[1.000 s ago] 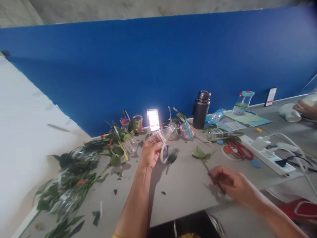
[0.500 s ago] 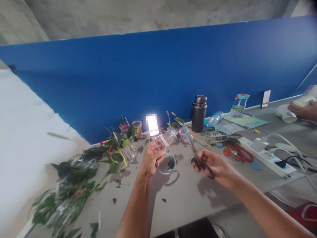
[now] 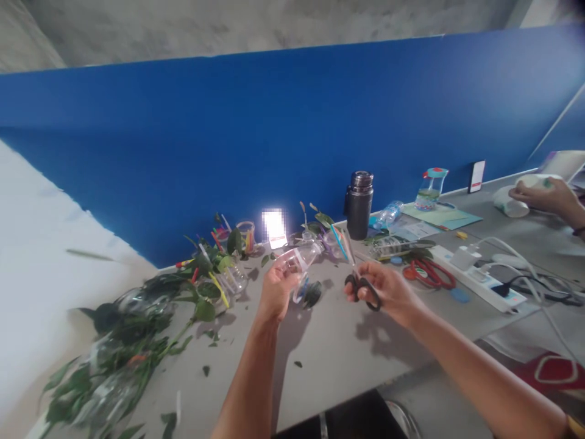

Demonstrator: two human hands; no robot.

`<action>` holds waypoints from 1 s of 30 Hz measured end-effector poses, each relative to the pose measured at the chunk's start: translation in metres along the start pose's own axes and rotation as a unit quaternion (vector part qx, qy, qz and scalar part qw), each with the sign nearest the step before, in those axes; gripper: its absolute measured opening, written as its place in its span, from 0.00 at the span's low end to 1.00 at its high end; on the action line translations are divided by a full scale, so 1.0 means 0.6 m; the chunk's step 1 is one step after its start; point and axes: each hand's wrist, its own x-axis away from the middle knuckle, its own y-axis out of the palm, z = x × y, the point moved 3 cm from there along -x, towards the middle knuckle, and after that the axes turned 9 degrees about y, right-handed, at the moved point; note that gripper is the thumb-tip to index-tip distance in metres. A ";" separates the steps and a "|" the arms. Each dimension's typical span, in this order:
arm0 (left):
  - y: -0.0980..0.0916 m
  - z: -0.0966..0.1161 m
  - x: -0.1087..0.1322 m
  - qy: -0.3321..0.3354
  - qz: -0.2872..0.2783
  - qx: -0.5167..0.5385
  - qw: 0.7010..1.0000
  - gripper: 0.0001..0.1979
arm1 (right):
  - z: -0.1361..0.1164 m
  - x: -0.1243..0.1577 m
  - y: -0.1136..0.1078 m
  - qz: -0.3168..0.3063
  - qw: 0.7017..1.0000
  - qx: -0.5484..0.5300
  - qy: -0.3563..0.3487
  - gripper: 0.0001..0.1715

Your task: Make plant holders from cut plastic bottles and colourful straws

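The left hand [image 3: 276, 292] gripped one clear plastic bottle [image 3: 297, 259], its fingers curled around the bottle, which was held just above the grey table [image 3: 320, 347]. The right hand [image 3: 381, 286] gripped one pair of black scissors [image 3: 361, 289], its fingers closed on the handles and the blades pointing up toward the far wall. Just below the bottle lay one plastic ring [image 3: 299, 289], touching one dark leaf [image 3: 313, 294]. Farther right were one pair of red scissors [image 3: 429, 274], one power strip [image 3: 475, 283] and one dark thermos [image 3: 359, 204]. On the left, leafy cuttings [image 3: 123, 329] lay heaped over the table's edge. At the far right, another person's hand [image 3: 543, 195] was beside one white cup [image 3: 509, 204].
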 end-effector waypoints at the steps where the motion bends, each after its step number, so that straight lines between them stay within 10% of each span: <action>1: 0.001 0.001 -0.001 0.008 -0.002 -0.007 1.000 0.31 | 0.001 -0.003 -0.002 0.025 1.000 0.006 -0.005 0.38; 10: 0.006 0.010 0.001 0.074 0.008 -0.070 0.995 0.31 | 0.024 -0.008 0.009 0.055 0.986 -0.157 -0.007 0.38; 15: 0.009 0.007 0.001 0.096 0.021 -0.081 0.992 0.32 | 0.064 -0.010 0.046 -0.049 0.964 -0.220 0.143 0.36; 23: 0.019 0.001 0.003 0.115 0.043 -0.075 0.990 0.30 | 0.075 -0.065 0.099 0.155 0.980 -0.122 -0.002 0.35; 30: 0.021 -0.006 0.004 0.090 0.043 -0.053 0.994 0.22 | 0.075 -0.069 0.129 0.116 0.983 -0.143 -0.018 0.32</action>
